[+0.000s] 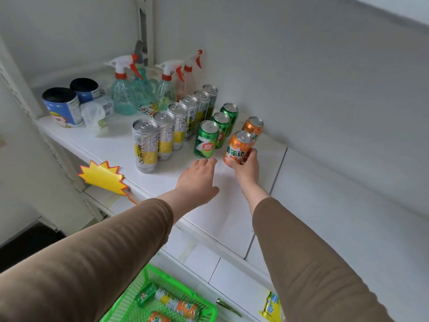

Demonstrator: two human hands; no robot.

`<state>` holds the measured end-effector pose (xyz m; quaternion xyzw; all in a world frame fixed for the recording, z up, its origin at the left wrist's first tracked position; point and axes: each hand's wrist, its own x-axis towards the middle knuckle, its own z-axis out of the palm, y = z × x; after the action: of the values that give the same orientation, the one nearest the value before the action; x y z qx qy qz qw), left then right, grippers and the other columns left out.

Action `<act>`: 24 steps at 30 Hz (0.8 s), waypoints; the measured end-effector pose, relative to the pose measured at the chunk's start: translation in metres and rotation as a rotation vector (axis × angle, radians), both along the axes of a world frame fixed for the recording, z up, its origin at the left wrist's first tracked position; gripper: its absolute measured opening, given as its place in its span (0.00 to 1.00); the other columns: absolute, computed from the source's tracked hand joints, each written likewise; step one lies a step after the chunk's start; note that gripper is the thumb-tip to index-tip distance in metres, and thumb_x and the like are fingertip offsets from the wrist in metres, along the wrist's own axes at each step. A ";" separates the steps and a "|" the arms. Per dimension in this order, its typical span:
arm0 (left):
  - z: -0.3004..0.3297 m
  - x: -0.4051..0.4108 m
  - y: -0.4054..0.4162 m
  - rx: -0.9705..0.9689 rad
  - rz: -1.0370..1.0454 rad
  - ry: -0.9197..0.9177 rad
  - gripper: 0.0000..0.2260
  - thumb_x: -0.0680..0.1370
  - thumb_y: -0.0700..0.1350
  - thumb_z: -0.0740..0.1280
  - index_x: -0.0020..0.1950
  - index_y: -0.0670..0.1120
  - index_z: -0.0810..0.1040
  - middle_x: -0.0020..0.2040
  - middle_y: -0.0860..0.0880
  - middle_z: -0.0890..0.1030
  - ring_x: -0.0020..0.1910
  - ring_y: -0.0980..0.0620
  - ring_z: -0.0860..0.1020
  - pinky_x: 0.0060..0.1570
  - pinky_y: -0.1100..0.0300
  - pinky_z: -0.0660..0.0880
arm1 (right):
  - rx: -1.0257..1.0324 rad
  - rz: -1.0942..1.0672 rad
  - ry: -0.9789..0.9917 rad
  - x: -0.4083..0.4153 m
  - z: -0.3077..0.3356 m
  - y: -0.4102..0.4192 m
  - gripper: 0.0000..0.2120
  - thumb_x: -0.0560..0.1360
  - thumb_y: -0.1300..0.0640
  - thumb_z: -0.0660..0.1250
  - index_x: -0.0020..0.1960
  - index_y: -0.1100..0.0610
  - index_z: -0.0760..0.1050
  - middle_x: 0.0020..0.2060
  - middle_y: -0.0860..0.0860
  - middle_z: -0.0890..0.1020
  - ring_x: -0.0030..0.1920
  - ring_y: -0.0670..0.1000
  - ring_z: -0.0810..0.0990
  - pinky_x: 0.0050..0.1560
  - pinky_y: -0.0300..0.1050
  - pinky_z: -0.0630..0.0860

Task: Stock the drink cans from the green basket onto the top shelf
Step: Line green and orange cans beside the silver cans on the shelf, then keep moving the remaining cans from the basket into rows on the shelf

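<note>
My right hand (247, 167) grips an orange can (236, 146) that stands on the white top shelf (232, 205), in front of a second orange can (253, 127). To their left stand three green cans (206, 139) in a row, and further left a row of several tall silver-and-yellow cans (145, 145). My left hand (197, 178) hovers flat over the shelf just in front of the nearest green can, fingers apart, holding nothing. The green basket (130, 296) sits below at the bottom edge, with a green can (145, 297), a silver can and orange cans (186, 310) lying in it.
Spray bottles (123, 94) and two blue-labelled black rolls (61, 106) stand at the shelf's back left. A yellow starburst tag (102, 176) hangs from the shelf's front edge. The shelf's right half is bare. A yellow packet (271, 307) lies on a lower shelf.
</note>
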<state>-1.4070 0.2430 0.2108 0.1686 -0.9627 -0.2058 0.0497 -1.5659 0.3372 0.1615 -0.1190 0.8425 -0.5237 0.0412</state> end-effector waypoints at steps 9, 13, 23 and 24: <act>-0.003 -0.005 -0.006 -0.018 -0.011 0.009 0.35 0.75 0.53 0.69 0.77 0.48 0.57 0.72 0.48 0.67 0.70 0.46 0.65 0.65 0.51 0.70 | 0.084 -0.069 0.040 -0.019 -0.005 -0.012 0.32 0.75 0.55 0.75 0.74 0.58 0.65 0.68 0.55 0.74 0.68 0.56 0.75 0.65 0.49 0.72; -0.004 -0.005 -0.009 -0.021 -0.003 0.001 0.35 0.75 0.54 0.69 0.77 0.48 0.57 0.72 0.47 0.67 0.71 0.45 0.65 0.66 0.51 0.69 | 0.092 -0.077 0.032 -0.023 -0.007 -0.015 0.30 0.77 0.55 0.72 0.75 0.56 0.65 0.69 0.54 0.75 0.68 0.56 0.75 0.68 0.53 0.73; -0.009 0.014 -0.025 -0.077 -0.009 -0.008 0.36 0.75 0.54 0.70 0.78 0.49 0.57 0.72 0.47 0.65 0.68 0.44 0.68 0.65 0.51 0.70 | 0.103 -0.073 -0.003 0.001 0.004 -0.001 0.41 0.78 0.55 0.72 0.82 0.53 0.51 0.76 0.56 0.67 0.75 0.58 0.66 0.71 0.54 0.68; -0.010 0.018 -0.027 -0.074 -0.008 -0.012 0.36 0.75 0.54 0.70 0.78 0.49 0.56 0.73 0.47 0.64 0.68 0.44 0.68 0.64 0.51 0.71 | 0.111 -0.058 0.021 0.011 0.004 0.003 0.41 0.77 0.55 0.73 0.82 0.53 0.52 0.77 0.55 0.66 0.77 0.57 0.63 0.73 0.54 0.66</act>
<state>-1.3891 0.2160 0.2013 0.1640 -0.9706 -0.1690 0.0494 -1.5551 0.3405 0.1655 -0.0977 0.8738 -0.4757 0.0238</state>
